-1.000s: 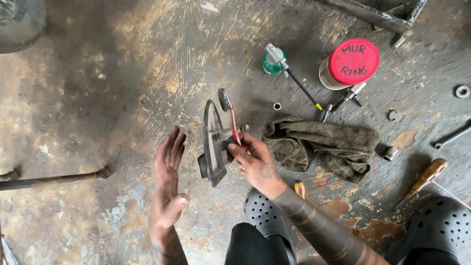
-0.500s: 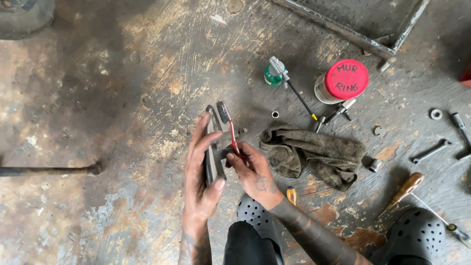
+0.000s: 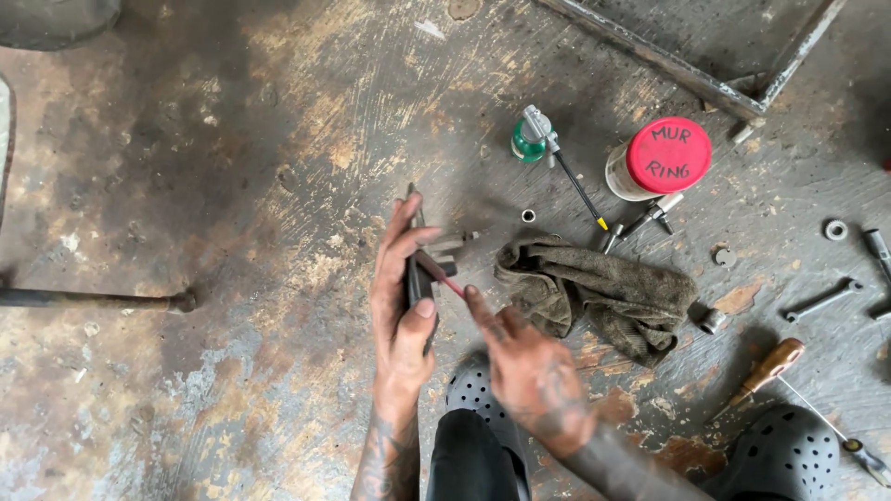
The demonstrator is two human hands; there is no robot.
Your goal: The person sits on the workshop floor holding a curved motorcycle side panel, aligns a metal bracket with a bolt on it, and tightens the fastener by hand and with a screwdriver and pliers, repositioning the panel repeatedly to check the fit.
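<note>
My left hand (image 3: pixel 399 306) grips a dark flat metal part (image 3: pixel 415 269) upright above the stained concrete floor, thumb on its near edge and fingers along its far side. My right hand (image 3: pixel 524 366) holds a red-handled brush (image 3: pixel 444 276) by its handle end, with the brush head lying against the metal part. A small grey metal piece (image 3: pixel 452 246) sticks out behind the part. My dark trouser leg and black perforated clogs are at the bottom.
A dirty grey rag (image 3: pixel 594 297) lies right of my hands. Beyond it stand a green oil can (image 3: pixel 532 141) and a jar with a red lid (image 3: pixel 661 158). Wrenches (image 3: pixel 821 300), a washer, a wooden-handled screwdriver (image 3: pixel 766 368) and a metal frame (image 3: pixel 705 56) lie right; a rod (image 3: pixel 93 300) lies left.
My left hand, open beside the part a second ago, has closed around it. My right hand has slid down the brush handle, and the brush now lies across the part.
</note>
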